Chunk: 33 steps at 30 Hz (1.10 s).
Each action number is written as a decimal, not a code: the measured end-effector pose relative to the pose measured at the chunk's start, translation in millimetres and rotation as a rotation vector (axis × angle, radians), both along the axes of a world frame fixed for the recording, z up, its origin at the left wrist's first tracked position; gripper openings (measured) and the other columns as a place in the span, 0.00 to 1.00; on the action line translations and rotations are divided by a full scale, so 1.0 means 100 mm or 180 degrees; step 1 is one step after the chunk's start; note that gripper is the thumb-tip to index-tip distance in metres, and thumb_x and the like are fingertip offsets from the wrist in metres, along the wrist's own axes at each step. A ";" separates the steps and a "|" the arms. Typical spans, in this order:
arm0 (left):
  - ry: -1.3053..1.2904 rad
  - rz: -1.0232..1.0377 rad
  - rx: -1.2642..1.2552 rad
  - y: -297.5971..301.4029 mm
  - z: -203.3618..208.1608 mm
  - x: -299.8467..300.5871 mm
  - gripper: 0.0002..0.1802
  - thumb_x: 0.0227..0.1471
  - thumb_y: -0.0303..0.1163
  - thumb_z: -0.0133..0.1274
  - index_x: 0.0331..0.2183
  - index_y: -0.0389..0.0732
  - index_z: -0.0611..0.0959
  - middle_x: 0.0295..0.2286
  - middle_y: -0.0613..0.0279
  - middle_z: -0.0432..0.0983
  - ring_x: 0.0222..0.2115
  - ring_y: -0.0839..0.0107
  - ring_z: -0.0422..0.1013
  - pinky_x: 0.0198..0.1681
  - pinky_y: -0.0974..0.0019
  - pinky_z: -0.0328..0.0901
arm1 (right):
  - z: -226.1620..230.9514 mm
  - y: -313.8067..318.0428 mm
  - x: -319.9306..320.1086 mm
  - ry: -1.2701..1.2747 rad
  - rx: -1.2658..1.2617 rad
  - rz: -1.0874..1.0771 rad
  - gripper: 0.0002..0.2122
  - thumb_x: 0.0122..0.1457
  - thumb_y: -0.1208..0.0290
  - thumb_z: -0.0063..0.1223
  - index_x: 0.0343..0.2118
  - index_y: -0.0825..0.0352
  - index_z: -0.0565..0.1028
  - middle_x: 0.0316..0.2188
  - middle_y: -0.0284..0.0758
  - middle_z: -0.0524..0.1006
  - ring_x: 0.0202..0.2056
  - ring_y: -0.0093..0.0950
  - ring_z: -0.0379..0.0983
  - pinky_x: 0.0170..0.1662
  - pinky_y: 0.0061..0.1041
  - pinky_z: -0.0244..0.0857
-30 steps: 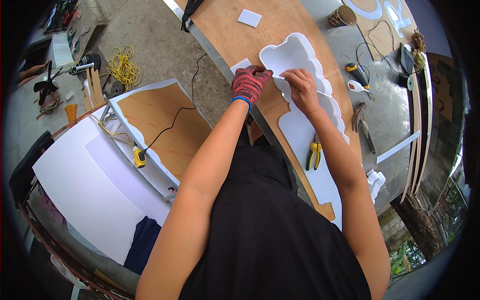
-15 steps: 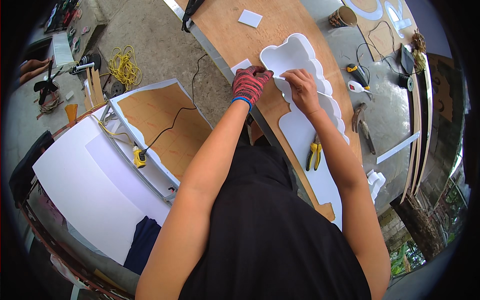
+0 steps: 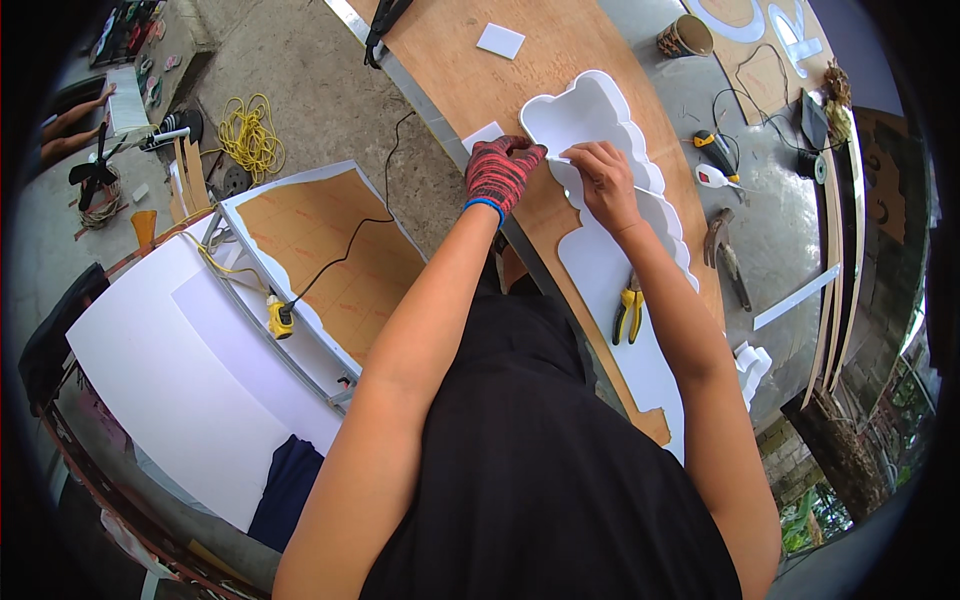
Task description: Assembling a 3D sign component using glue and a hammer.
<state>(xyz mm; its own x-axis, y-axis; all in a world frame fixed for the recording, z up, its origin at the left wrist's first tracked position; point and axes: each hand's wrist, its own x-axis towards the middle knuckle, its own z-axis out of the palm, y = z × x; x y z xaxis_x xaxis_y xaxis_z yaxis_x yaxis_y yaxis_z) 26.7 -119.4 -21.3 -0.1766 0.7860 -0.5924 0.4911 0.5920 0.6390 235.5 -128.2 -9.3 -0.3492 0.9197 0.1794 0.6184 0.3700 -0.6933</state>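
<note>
A white cloud-shaped piece (image 3: 582, 112) with a raised, scalloped wall stands on the brown board, its lower part running on as a flat white sheet (image 3: 600, 268). At its near left edge, my left hand (image 3: 500, 172), in a red and black knit glove, pinches the end of the white wall strip. My bare right hand (image 3: 606, 182) is closed on the same strip just to the right, fingertips together. What lies exactly between the fingertips is partly hidden. Below my right wrist, yellow and black pliers (image 3: 628, 312) rest on the white sheet.
A small white rectangle (image 3: 500, 41) lies on the brown board (image 3: 440, 45). To the right on the metal table are a hammer (image 3: 728, 255), a utility knife (image 3: 714, 150) and a cup (image 3: 685, 37). A black cord (image 3: 340, 258) hangs at left above a framed panel. Someone's legs (image 3: 75, 130) show far left.
Both hands stay at the strip with hardly any movement. The view shifts very slightly. At far left, the other person's legs have moved, now reaching further right.
</note>
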 end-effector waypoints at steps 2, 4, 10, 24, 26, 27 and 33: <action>0.0055 -0.0036 0.0019 0.01 0.02 0.02 0.25 0.53 0.48 0.69 0.45 0.40 0.90 0.41 0.50 0.86 0.41 0.60 0.80 0.49 0.59 0.73 | 0.00 0.00 0.02 -0.0011 0.0015 -0.0012 0.12 0.56 0.84 0.58 0.40 0.59 0.82 0.40 0.27 0.83 0.45 0.33 0.77 0.47 0.33 0.66; -0.0032 -0.0011 0.0084 0.02 -0.01 0.00 0.25 0.53 0.48 0.69 0.45 0.39 0.90 0.42 0.49 0.85 0.42 0.59 0.80 0.49 0.58 0.73 | 0.00 0.02 0.01 0.0008 -0.0042 0.0002 0.12 0.56 0.84 0.57 0.40 0.59 0.82 0.40 0.27 0.83 0.45 0.33 0.77 0.47 0.34 0.66; -0.0022 0.0007 0.0140 -0.02 -0.01 0.00 0.26 0.53 0.48 0.69 0.45 0.38 0.90 0.42 0.46 0.85 0.43 0.58 0.80 0.50 0.57 0.73 | 0.02 0.01 0.00 0.0014 -0.0034 0.0013 0.12 0.56 0.84 0.57 0.40 0.59 0.82 0.40 0.27 0.83 0.45 0.34 0.77 0.47 0.34 0.66; 0.0030 0.0011 0.0052 -0.01 0.05 0.01 0.25 0.53 0.48 0.69 0.46 0.39 0.90 0.46 0.44 0.83 0.46 0.56 0.80 0.52 0.56 0.74 | 0.04 0.02 0.00 0.0039 -0.0032 0.0007 0.12 0.57 0.83 0.58 0.40 0.59 0.82 0.39 0.28 0.83 0.44 0.34 0.77 0.46 0.35 0.65; -0.0048 0.0033 0.0046 -0.02 0.01 -0.02 0.26 0.53 0.49 0.68 0.46 0.39 0.90 0.46 0.43 0.82 0.46 0.55 0.80 0.52 0.56 0.73 | 0.05 0.01 -0.02 0.0043 -0.0016 0.0020 0.12 0.57 0.83 0.58 0.40 0.59 0.82 0.39 0.28 0.83 0.44 0.34 0.77 0.46 0.34 0.65; -0.0053 0.0021 0.0042 -0.01 0.05 0.00 0.26 0.53 0.49 0.68 0.46 0.39 0.90 0.46 0.43 0.82 0.46 0.55 0.80 0.52 0.56 0.73 | 0.04 0.01 -0.01 0.0029 -0.0005 0.0010 0.12 0.57 0.84 0.58 0.40 0.59 0.82 0.39 0.28 0.83 0.44 0.34 0.77 0.46 0.34 0.65; -0.0014 -0.0020 0.0028 0.00 0.06 0.01 0.26 0.54 0.50 0.68 0.46 0.41 0.90 0.47 0.44 0.81 0.47 0.55 0.79 0.53 0.55 0.73 | 0.03 0.01 0.00 0.0037 0.0007 0.0005 0.12 0.57 0.84 0.57 0.40 0.59 0.82 0.40 0.27 0.83 0.44 0.34 0.76 0.46 0.34 0.65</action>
<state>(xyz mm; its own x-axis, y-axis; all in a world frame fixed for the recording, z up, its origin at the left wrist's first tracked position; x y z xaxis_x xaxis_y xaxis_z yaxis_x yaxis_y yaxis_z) 27.7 -119.8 -15.0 -0.1691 0.7924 -0.5861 0.4921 0.5831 0.6464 235.5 -127.5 -6.0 -0.3485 0.9187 0.1856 0.6097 0.3726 -0.6996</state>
